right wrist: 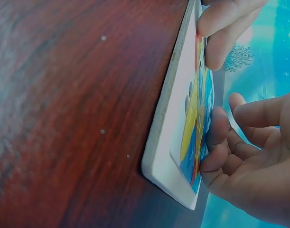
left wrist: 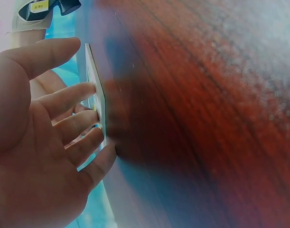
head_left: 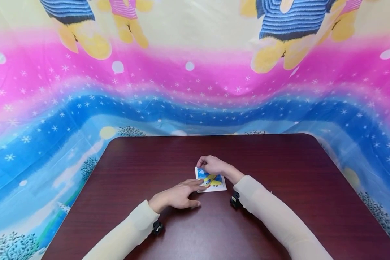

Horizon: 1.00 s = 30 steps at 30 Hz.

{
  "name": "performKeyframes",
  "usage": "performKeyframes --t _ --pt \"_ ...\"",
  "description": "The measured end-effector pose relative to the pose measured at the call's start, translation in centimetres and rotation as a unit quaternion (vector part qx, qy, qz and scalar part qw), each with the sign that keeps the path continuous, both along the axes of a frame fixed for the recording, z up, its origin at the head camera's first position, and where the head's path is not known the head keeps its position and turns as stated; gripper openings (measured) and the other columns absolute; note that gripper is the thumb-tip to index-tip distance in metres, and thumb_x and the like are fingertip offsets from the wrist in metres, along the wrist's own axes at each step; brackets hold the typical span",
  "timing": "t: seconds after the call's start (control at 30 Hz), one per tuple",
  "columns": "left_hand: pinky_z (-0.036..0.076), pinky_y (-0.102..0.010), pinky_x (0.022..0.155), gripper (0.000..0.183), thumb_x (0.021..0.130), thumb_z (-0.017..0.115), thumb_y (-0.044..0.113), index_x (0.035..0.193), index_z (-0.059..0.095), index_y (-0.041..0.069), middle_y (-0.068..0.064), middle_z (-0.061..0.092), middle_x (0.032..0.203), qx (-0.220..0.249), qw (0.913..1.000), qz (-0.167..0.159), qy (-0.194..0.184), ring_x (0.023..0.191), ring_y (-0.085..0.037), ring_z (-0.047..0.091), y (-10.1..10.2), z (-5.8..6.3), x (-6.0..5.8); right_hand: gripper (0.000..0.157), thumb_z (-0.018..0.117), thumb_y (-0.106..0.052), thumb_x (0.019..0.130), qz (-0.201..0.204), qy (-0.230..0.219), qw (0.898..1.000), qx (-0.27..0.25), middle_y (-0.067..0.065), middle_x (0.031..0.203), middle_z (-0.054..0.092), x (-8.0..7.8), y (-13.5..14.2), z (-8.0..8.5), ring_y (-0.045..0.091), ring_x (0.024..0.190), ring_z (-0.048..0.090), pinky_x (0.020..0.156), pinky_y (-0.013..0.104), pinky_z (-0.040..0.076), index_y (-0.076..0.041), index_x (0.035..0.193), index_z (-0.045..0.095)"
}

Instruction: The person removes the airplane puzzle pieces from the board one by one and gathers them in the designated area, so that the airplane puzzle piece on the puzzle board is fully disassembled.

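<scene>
Aeroplane picture board (head_left: 216, 182), approx. square, no clear long axis; laid flat on dark-red tabletop (head_left: 149, 159); touched at left edge by L. hand (head_left: 181, 195), fingers extended; far-left part overhung by R. hand (head_left: 215, 165), fingers curled, pinch indeterminable; neither hand nearer.

Long left sleeve of plain cream fabric (head_left: 126, 231); matching right sleeve (head_left: 276, 211), each reaching the wrist. Small black left-wrist device (head_left: 157, 227); small black right-wrist device (head_left: 235, 199), bearing a rectangular yellow label (left wrist: 39, 6), its dark characters too small for me to read. Bare left hand (head_left: 181, 195); bare right hand (head_left: 213, 165).
</scene>
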<state>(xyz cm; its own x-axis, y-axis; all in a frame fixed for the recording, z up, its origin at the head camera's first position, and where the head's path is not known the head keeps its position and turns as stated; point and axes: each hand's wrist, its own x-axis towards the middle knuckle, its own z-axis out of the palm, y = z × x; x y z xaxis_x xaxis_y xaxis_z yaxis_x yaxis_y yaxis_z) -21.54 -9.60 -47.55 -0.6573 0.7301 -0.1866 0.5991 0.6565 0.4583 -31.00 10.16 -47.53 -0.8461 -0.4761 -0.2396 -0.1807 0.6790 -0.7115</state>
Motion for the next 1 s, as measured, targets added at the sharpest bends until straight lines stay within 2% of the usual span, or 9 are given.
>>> performKeyframes --t 0.33,0.57,1.0 --pt "0.029 -0.049 0.121 0.055 0.095 0.065 0.033 0.146 0.053 0.016 -0.003 0.034 0.163 0.002 1.0000 0.001 -0.001 0.152 -0.024 0.028 -0.04 -0.08 -0.02 0.020 0.048 -0.010 0.103 0.000 -0.008 1.000 -0.004 0.006 0.108 0.066 -0.22 -0.05 -0.24 0.016 0.091 0.058 0.080 0.031 0.048 -0.012 0.110 0.067" --pt "0.029 -0.050 0.121 0.055 0.095 0.065 0.033 0.146 0.053 0.016 -0.003 0.034 0.163 0.002 1.0000 0.001 -0.002 0.152 -0.025 0.028 -0.06 -0.12 -0.05 0.026 0.050 -0.008 0.101 0.004 -0.014 1.000 -0.002 0.007 0.119 0.068 -0.29 0.05 -0.34 0.015 0.094 0.059 0.079 0.028 0.048 -0.015 0.113 0.072" --pt "0.030 -0.048 0.121 0.055 0.095 0.066 0.033 0.145 0.053 0.016 -0.004 0.035 0.162 0.002 1.0000 -0.001 0.004 0.152 -0.025 0.029 -0.05 -0.15 -0.10 0.026 0.051 -0.008 0.100 -0.002 0.000 1.000 -0.005 0.006 0.116 0.070 -0.12 0.13 -0.32 0.015 0.096 0.060 0.082 0.030 0.049 -0.015 0.111 0.074"
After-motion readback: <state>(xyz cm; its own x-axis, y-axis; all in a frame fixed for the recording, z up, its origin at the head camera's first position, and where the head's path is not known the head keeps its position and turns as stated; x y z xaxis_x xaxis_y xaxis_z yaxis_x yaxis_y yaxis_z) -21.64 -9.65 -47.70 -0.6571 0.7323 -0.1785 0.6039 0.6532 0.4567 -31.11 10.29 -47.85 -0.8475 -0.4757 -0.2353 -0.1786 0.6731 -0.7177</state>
